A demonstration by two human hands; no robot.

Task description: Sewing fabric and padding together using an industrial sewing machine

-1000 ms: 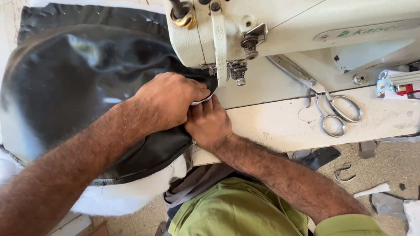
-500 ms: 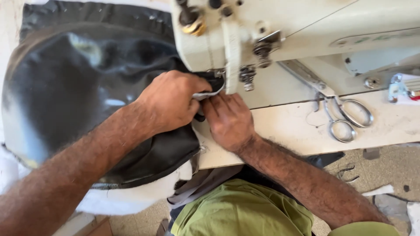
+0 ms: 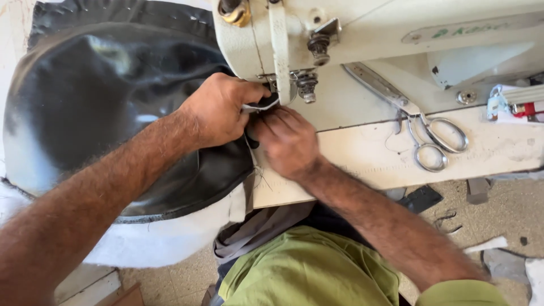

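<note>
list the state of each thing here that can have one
left hand: closed in a grip on the black cover's edge, by the needle
right hand: fingers curled, pinching the same edge
black cover: spread out left of the machine, edge bunched under the hands
sewing machine: upright on the table; needle hidden
scissors: shut, lying flat, untouched
table: bare wood, scuffed
</note>
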